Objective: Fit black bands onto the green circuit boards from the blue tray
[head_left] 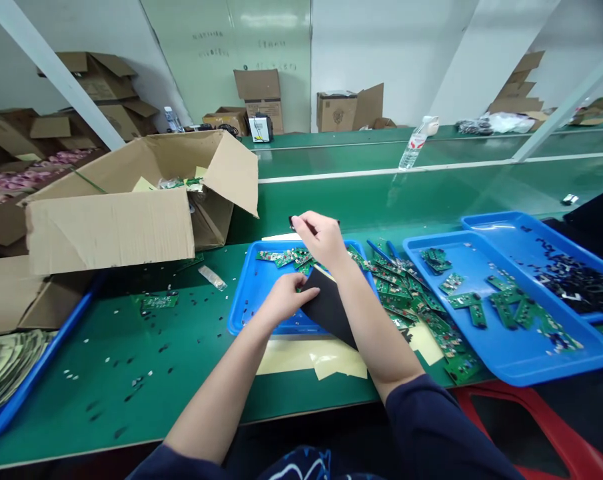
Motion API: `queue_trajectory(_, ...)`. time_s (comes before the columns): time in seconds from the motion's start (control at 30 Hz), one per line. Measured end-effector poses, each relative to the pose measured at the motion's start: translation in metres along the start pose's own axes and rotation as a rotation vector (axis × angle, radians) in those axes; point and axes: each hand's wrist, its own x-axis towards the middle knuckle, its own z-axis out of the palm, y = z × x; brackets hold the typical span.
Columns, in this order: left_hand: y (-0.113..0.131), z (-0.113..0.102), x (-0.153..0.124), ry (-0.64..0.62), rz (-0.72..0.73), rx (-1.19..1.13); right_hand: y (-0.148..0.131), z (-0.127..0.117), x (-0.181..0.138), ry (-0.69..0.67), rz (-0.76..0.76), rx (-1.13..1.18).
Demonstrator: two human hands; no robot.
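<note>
My left hand point(287, 299) is closed on the edge of a black sheet point(331, 312), which slants down under my right forearm. A strip of pale yellow shows along the sheet's upper edge. Higher up, my right hand point(323, 239) pinches a small black piece point(292, 223), apart from the sheet; its exact kind is too small to tell. Both hands are over a blue tray point(237, 307) holding small green circuit boards point(281, 257) along its far side. Pale yellow paper sheets point(286, 357) lie at the tray's near edge.
Loose circuit boards point(394, 290) are heaped right of the tray, beside a second blue tray point(521, 363) of boards and another tray point(501, 219) of black parts. An open cardboard box point(111, 230) stands left. A bottle point(412, 150) is behind; a red chair point(546, 427) is at front right.
</note>
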Motion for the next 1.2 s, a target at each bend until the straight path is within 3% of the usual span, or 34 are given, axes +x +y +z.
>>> queue_trajectory(0.13,-0.011,-0.029,-0.061,-0.155,-0.146,-0.006,-0.011,-0.028,0.002,0.111,0.013,0.026)
queue_trajectory(0.27,-0.043,-0.039,-0.123,-0.136,-0.358,-0.107,-0.015,-0.046,0.002,0.253,0.02,0.06)
queue_trajectory(0.33,-0.061,-0.039,-0.141,-0.028,-0.43,-0.074,-0.016,-0.049,0.002,0.28,0.03,0.078)
queue_trajectory(0.43,-0.077,-0.034,-0.145,0.156,-0.458,0.17,-0.019,-0.051,0.001,0.283,0.049,0.084)
queue_trajectory(0.53,-0.076,-0.021,-0.131,0.246,-0.433,0.422,-0.025,-0.051,-0.001,0.26,0.03,0.073)
queue_trajectory(0.67,-0.066,-0.005,-0.116,0.34,-0.423,0.484,-0.034,-0.049,-0.003,0.12,-0.036,0.061)
queue_trajectory(0.8,-0.065,-0.015,-0.123,0.537,-0.377,0.463,-0.036,-0.048,-0.005,0.001,-0.033,0.034)
queue_trajectory(0.87,-0.061,-0.028,-0.126,0.56,-0.408,0.319,-0.035,-0.048,-0.006,-0.04,-0.01,0.042)
queue_trajectory(0.97,-0.04,-0.045,-0.117,0.496,-0.419,-0.184,-0.035,-0.048,-0.007,-0.056,0.032,0.086)
queue_trajectory(1.07,0.001,-0.052,-0.09,0.39,-0.309,-0.699,-0.037,-0.048,-0.009,-0.024,0.09,0.139)
queue_trajectory(1.2,0.057,-0.048,-0.051,0.264,-0.1,-0.958,-0.043,-0.05,-0.01,0.018,0.141,0.173)
